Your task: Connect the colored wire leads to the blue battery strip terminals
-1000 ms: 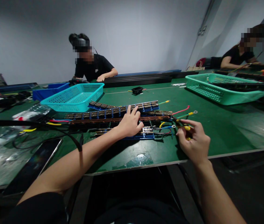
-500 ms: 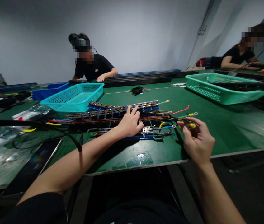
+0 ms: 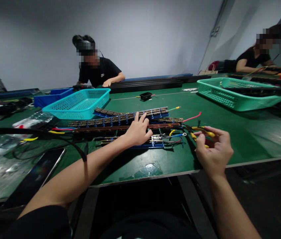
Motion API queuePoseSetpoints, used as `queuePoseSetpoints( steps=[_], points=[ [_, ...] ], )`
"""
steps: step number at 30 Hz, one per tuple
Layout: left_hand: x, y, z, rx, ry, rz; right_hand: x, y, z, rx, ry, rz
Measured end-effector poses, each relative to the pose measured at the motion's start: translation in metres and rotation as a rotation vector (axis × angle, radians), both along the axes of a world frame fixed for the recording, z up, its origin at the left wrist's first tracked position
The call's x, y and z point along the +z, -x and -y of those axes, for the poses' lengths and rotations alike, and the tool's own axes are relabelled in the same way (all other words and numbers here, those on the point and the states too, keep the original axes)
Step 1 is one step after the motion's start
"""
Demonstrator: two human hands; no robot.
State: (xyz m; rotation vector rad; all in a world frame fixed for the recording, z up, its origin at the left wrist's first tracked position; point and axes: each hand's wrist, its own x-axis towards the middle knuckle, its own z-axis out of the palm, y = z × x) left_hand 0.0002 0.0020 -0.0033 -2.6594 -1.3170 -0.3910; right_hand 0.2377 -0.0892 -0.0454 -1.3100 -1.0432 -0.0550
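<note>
My left hand [image 3: 138,131] lies across a bundle of long strips with metal bars, fingers spread, pressing on them from above. Under its fingertips is a blue-backed strip [image 3: 120,118]; a strip with copper-coloured bars [image 3: 100,128] runs just below. Past the bundle's right end, my right hand [image 3: 215,151] is closed round a pair of yellow-handled pliers [image 3: 208,133], its handles spread apart. The jaws point left at the wire ends; what lies between them is too small to tell. A red wire [image 3: 192,117] bends up nearby, and a blue-sleeved ring terminal [image 3: 184,134] lies lower.
A turquoise basket [image 3: 78,114] stands behind the bundle at left, a green basket [image 3: 245,103] at right. A small black box [image 3: 145,96] sits farther back. A phone [image 3: 36,177] and plastic bags [image 3: 31,124] lie at left. Two people work across the table [image 3: 180,166].
The pliers' handles have spread wider, and my right hand has shifted slightly right. The green-yellow wire with a ring terminal beside the pliers no longer shows. My left hand stays put.
</note>
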Motion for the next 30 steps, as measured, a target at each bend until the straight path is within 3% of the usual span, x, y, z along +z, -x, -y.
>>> queuePoseSetpoints(
  steps=[6, 13, 19, 22, 23, 25, 30],
  points=[
    [0.000, 0.000, 0.000, 0.001, 0.017, 0.013, 0.001, 0.002, 0.004, 0.030, -0.004, -0.021],
    [-0.002, 0.000, -0.001, -0.003, 0.013, 0.011, 0.003, 0.003, 0.006, -0.032, -0.035, 0.414],
    [-0.002, 0.000, -0.001, 0.005, 0.012, -0.001, 0.001, 0.007, 0.009, -0.094, -0.068, 0.474],
    [-0.001, 0.001, 0.000, 0.009, 0.002, -0.015, -0.002, 0.014, 0.024, -0.108, -0.115, 0.441],
    [-0.001, 0.001, 0.000, 0.014, 0.003, -0.016, -0.002, 0.017, 0.030, -0.062, -0.139, 0.389],
    [0.000, 0.000, 0.001, 0.024, 0.013, -0.017, 0.002, 0.024, 0.044, 0.161, -0.180, 0.262],
    [0.002, 0.000, 0.001, 0.024, 0.027, -0.033, 0.017, 0.040, 0.065, 0.239, -0.151, -0.015]
  ],
)
